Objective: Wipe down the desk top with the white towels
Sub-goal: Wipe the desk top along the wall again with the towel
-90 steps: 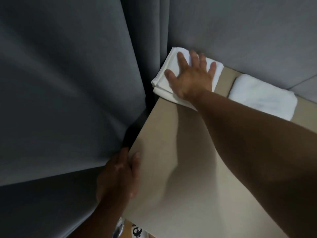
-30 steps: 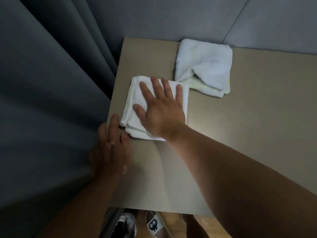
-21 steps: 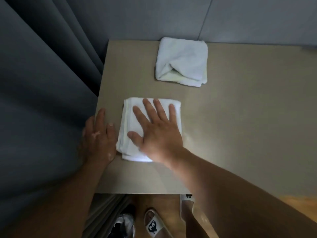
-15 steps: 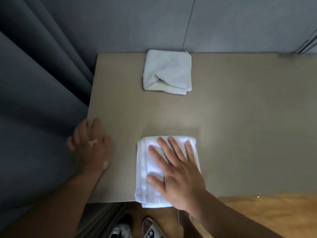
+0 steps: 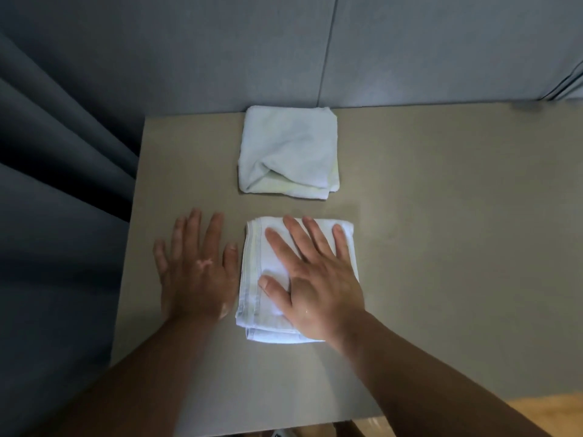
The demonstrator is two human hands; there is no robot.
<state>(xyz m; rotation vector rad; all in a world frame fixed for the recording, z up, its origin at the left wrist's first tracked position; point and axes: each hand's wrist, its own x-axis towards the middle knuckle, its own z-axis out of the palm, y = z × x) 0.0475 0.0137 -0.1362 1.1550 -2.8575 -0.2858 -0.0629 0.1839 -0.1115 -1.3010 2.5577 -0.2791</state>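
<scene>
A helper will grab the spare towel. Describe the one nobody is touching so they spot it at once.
Start at the beige desk top against the grey wall panel. Two white towels lie near its left end; the spare towel is the one at the back edge. Unlike the folded towel under the right hand, it is loosely bunched with a yellowish near edge.

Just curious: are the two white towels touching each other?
Apart. The head view shows a strip of bare desk between the far towel and the near towel.
</scene>
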